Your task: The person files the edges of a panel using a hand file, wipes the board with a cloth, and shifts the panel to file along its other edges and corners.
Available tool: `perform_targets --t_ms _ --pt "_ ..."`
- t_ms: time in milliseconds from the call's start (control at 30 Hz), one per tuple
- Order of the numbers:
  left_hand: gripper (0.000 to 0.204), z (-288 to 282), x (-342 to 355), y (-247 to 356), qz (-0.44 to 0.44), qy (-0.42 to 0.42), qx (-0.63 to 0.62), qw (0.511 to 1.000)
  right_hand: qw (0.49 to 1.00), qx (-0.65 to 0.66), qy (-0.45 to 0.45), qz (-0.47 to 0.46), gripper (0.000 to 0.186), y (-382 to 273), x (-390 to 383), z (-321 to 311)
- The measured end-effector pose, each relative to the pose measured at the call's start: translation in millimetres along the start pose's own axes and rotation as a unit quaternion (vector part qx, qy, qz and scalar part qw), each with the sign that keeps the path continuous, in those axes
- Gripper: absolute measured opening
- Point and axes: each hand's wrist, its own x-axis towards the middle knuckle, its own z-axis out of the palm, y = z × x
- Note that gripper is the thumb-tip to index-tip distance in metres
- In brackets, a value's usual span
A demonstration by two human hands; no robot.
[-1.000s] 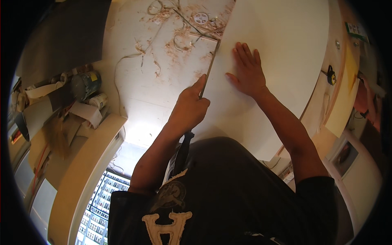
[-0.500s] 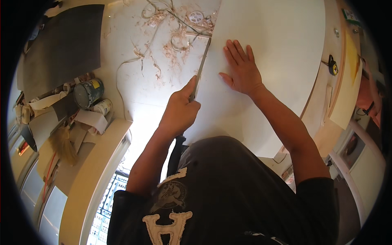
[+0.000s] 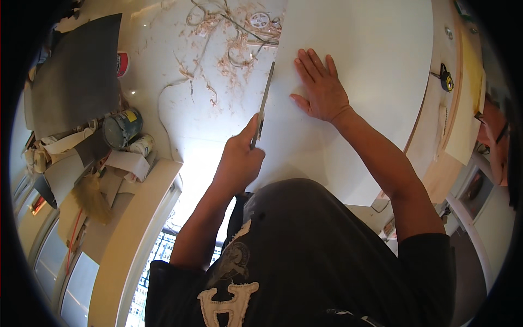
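Observation:
My left hand [image 3: 239, 162] is closed around one end of a long, flat, narrow metal file [image 3: 267, 95]. Its index finger stretches forward along the tool. The file lies along the left edge of a large white board [image 3: 376, 71], its tip pointing away from me. Flat on top of that board rests my right hand [image 3: 322, 92], fingers spread and holding nothing. The handle end of the file is hidden inside my left fist.
Wood shavings [image 3: 231, 65], a cord and a white reel [image 3: 260, 20] lie on the floor at far left. Paint cans [image 3: 122, 128], a brush [image 3: 91, 199] and a dark sheet [image 3: 76, 76] are further left. A tape measure [image 3: 446, 80] sits right of the board.
My left hand and the file have shifted slightly back toward me along the board's edge. The right hand stays flat on the board. The whole view has shifted slightly.

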Motion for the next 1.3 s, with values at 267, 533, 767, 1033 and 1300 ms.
perform_targets --t_ms 267,533,767,1033,1300 --pt "0.069 -0.5 54.5 -6.5 -0.088 -0.035 0.058 0.994 1.000 0.004 0.005 0.003 0.078 -2.1 3.8 -0.5" --pt "0.074 16.4 37.9 -28.6 -0.092 -0.004 -0.003 0.996 1.000 -0.002 0.002 -0.003 0.078 -5.5 4.4 -2.3" --pt "0.075 -5.6 -11.7 -12.5 -0.097 -0.032 -0.001 0.995 0.998 -0.046 -0.031 0.007 0.077 -0.7 0.5 1.9" --pt "0.075 14.2 25.1 -50.1 -0.135 -0.031 0.007 0.990 1.000 -0.022 0.003 0.000 0.076 -5.5 3.3 6.2" --pt "0.074 17.7 -21.8 -44.5 -0.083 -0.005 0.026 0.996 0.999 -0.044 0.008 -0.001 0.076 -3.6 3.8 2.3"
